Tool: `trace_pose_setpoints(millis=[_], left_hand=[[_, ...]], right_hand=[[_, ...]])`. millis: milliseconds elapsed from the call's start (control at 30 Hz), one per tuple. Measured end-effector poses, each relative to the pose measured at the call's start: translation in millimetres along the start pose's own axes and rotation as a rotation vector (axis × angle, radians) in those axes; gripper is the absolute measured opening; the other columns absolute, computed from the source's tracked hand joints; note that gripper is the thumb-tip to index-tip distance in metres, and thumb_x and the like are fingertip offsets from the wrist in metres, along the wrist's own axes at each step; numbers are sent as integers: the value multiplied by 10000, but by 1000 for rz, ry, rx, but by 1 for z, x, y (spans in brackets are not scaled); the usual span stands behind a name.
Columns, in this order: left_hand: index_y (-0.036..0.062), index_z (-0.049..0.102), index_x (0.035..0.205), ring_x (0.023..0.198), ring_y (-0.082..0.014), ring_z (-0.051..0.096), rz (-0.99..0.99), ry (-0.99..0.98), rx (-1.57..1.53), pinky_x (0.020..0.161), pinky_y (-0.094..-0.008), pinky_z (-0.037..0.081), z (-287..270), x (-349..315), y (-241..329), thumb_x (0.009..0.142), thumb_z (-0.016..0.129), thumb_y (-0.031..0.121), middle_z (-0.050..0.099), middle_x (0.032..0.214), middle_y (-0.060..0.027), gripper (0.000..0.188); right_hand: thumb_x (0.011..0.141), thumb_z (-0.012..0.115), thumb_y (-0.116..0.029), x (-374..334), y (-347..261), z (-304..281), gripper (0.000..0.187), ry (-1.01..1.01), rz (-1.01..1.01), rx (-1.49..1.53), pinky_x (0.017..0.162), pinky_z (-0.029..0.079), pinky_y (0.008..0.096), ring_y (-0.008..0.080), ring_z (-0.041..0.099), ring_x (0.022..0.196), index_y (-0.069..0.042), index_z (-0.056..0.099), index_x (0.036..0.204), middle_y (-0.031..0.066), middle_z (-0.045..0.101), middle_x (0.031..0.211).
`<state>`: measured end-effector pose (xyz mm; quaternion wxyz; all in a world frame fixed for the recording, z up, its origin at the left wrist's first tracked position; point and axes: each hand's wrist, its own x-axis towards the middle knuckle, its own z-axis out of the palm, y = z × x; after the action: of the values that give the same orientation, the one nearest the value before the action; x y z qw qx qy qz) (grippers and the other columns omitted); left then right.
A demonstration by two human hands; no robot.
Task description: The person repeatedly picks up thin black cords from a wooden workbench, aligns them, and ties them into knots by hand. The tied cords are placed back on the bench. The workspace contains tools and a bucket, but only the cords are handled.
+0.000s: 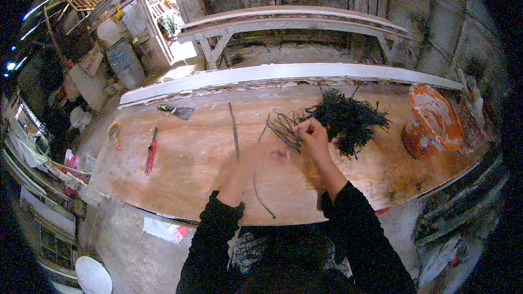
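My right hand [312, 135] is closed, with thumb and fingertips pinched together at a looped bunch of thin dark cords [282, 125]. My left hand [267, 153] is smeared by motion over the board, left of the right hand, so its fingers cannot be read. A single long cord [255, 179] runs in a curve past the left hand toward the near edge. Farther left, a straight dark strip [233, 122] lies on the wooden tabletop [190, 185]. Just beyond my right hand sits a tangled heap of black cords [348, 117].
An orange, white-smeared bucket [436, 122] lies tipped at the right end. On the left are a putty knife [177, 111], a red cutter [151, 152] and a small curved tan object [114, 133]. A white plank [294, 73] edges the far side, with a bench [299, 24] behind.
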<state>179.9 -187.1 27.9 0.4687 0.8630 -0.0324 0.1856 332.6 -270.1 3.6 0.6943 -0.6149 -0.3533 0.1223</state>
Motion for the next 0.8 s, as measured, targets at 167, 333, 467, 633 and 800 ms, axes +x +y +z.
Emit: trace_pose_setpoints(millis=[167,333,467,633,800], left_hand=[[56,556,755,572,-64,461,-329,-195,-155,500,-221,380,8,6,25,695,612,124,523,655,9,107],[68,555,743,568,-55,457,-331,-58,-248,495,-215,377,-1,6,29,718,595,147,513,628,13,92],[60,549,730,571,-59,463,-407,291,-134,497,-211,374,-9,7,30,730,581,156,520,638,13,101],[51,553,725,556,-66,464,-423,735,-90,489,-209,367,-18,6,-4,717,590,150,525,642,5,106],[39,551,686,464,-70,439,-407,966,-50,416,-226,356,-24,4,-31,680,634,179,523,601,-16,163]], right_hand=[[655,533,-34,0,1,-15,86,63,-73,-137,546,398,235,120,484,571,-62,557,733,40,537,656],[716,581,-97,1,-3,-16,83,105,-191,-236,616,384,214,90,467,666,-61,581,792,9,479,728],[673,590,-78,4,-5,-18,70,192,-238,-246,658,389,262,161,476,725,-66,589,742,50,501,772],[660,610,-74,-10,-23,-12,63,35,-131,-135,682,387,266,161,480,753,-51,579,710,50,506,827],[682,614,-101,-30,-42,2,104,-591,-52,108,730,378,263,148,456,865,-26,568,739,62,476,978]])
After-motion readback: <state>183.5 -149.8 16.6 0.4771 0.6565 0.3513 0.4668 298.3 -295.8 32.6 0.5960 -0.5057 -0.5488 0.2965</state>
